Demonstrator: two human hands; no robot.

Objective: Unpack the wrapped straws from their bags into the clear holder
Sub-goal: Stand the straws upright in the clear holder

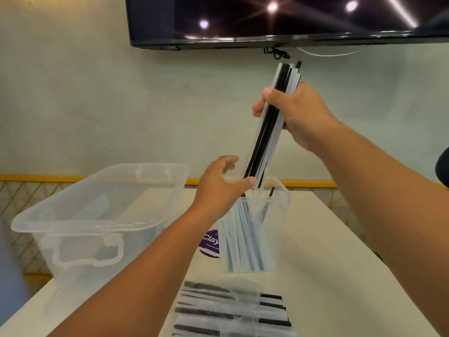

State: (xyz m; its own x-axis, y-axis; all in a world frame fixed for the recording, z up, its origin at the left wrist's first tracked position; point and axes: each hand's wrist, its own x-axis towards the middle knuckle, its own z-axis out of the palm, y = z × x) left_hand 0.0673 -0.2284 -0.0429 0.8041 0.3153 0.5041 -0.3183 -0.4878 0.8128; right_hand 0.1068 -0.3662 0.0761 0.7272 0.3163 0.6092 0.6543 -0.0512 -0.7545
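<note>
Right hand (298, 113) grips the wrapped black straw bundle (264, 142); left hand (218, 183) curls round its 6 o'clock end above the clear plastic holder (279, 215).

Black straws (267, 122) in pale wrappers; clear holder (279, 229); purple sticker (209, 242); white table (328, 276); yellow trim (43, 178).

Ahead of me a pale, plain wall (85, 105) carries a dark television (267, 20) (ceiling lights glint in its screen), with a cable (277, 53) dangling beneath. A yellow rail (36, 178) tops lattice panelling (14, 198) behind my white table (328, 251).
</note>
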